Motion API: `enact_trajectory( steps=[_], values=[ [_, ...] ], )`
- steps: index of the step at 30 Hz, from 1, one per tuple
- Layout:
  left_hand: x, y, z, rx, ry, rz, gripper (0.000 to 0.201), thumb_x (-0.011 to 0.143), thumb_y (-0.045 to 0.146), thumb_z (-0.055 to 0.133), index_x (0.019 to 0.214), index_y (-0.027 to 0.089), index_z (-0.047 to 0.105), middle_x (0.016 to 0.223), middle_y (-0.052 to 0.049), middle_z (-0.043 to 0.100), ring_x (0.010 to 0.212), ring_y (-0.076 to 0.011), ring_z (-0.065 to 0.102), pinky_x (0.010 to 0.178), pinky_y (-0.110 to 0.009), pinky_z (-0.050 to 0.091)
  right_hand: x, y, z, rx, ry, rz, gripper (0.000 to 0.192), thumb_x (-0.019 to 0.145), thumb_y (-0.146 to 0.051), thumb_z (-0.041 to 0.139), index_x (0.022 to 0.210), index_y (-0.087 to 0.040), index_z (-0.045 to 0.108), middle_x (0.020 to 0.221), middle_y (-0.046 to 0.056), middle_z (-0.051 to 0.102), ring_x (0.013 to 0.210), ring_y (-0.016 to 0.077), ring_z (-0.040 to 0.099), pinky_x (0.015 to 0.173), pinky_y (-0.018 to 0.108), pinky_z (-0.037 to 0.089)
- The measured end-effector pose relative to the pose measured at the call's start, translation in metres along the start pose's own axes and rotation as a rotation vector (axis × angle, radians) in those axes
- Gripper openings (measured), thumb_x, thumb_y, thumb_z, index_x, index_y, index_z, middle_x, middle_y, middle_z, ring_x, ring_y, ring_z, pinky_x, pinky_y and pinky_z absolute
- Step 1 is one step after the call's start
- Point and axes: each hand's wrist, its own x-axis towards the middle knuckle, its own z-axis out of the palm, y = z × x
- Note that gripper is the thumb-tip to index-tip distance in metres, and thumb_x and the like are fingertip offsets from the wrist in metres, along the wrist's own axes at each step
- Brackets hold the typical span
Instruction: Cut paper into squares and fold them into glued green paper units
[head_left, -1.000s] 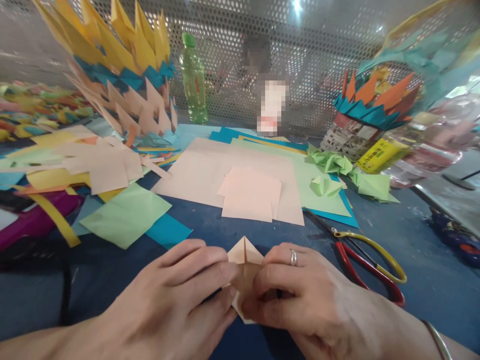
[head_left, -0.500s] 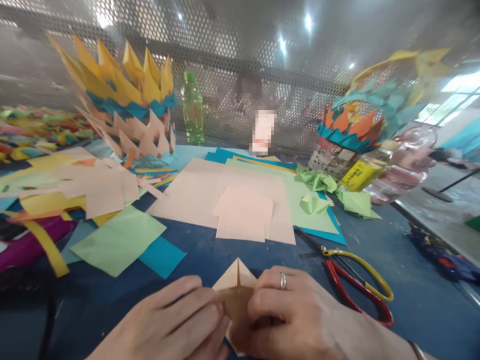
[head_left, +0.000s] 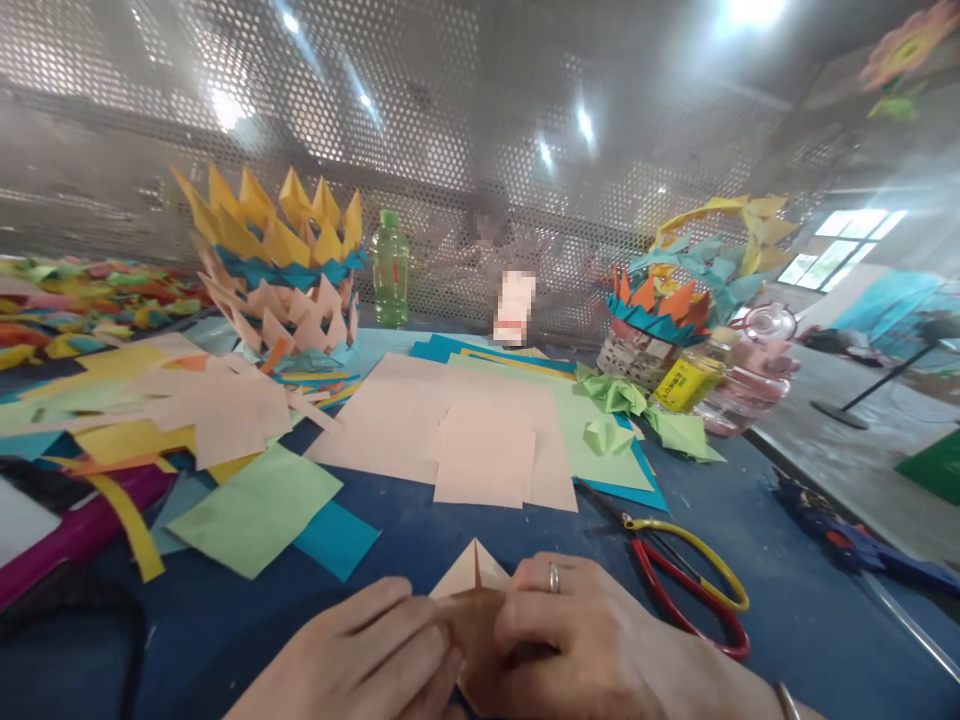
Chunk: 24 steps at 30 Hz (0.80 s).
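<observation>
So the piece being worked on is a small folded peach paper (head_left: 474, 578), pale salmon-ish colour, same shade as the loose sheets further back. It's creased into a pointed shape with a sharp centre fold running up to the tip, and the tip points away from the person. Only that top triangle shows; the rest is tucked under fingers. It sits low over the blue table (head_left: 787, 600), just left of the red-and-yellow scissors (head_left: 686, 585).

scissors (head_left: 686, 585) right of hands | paper stack (head_left: 484, 455) behind | bottle (head_left: 391, 268) rear
</observation>
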Motion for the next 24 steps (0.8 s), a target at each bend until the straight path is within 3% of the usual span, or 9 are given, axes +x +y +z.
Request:
enact_trajectory(
  steps=[8,11,15,20,24],
  values=[
    [0.007,0.018,-0.013,0.026,-0.132,-0.173,0.031,0.093,0.013,0.046,0.070,0.020,0.067,0.072,0.000,0.070,0.072,-0.0149,0.064,0.080,-0.033,0.049,-0.004,-0.001,0.002,-0.010,-0.072,-0.001,0.022,0.097,-0.022,0.048,0.089,-0.019,0.068,0.082,-0.002,0.066,0.074,0.0108,0.051,0.064,0.026,0.042],
    [0.008,0.018,-0.012,0.100,-0.085,-0.198,0.032,0.094,0.013,0.045,0.070,0.019,0.067,0.070,0.000,0.071,0.069,-0.0152,0.064,0.079,-0.034,0.049,-0.006,-0.002,0.003,-0.035,-0.097,0.004,0.018,0.096,-0.023,0.052,0.088,-0.019,0.068,0.080,-0.003,0.065,0.073,0.0107,0.051,0.065,0.026,0.042],
    [0.003,0.012,-0.008,0.156,0.001,-0.133,0.033,0.094,0.014,0.045,0.070,0.018,0.066,0.068,0.002,0.071,0.064,-0.0139,0.063,0.077,-0.033,0.048,-0.006,-0.005,0.004,-0.048,-0.129,0.042,0.017,0.094,-0.019,0.053,0.087,-0.019,0.069,0.078,-0.003,0.065,0.072,0.0110,0.051,0.065,0.026,0.042],
    [0.004,0.009,-0.010,0.119,-0.050,-0.068,0.025,0.094,0.015,0.049,0.075,0.019,0.064,0.074,0.004,0.072,0.073,-0.0120,0.064,0.082,-0.029,0.047,-0.004,-0.005,-0.001,-0.019,-0.157,0.030,0.021,0.097,-0.026,0.051,0.087,-0.020,0.068,0.082,-0.001,0.066,0.075,0.0119,0.055,0.067,0.026,0.044],
    [0.006,0.009,-0.011,0.013,-0.066,0.028,0.027,0.097,0.019,0.045,0.078,0.019,0.065,0.069,0.005,0.069,0.067,-0.0089,0.062,0.072,-0.022,0.049,-0.002,-0.008,-0.016,0.081,-0.199,0.071,0.020,0.095,-0.020,0.045,0.096,-0.019,0.065,0.097,0.003,0.068,0.088,0.0139,0.058,0.080,0.027,0.045]
  ],
)
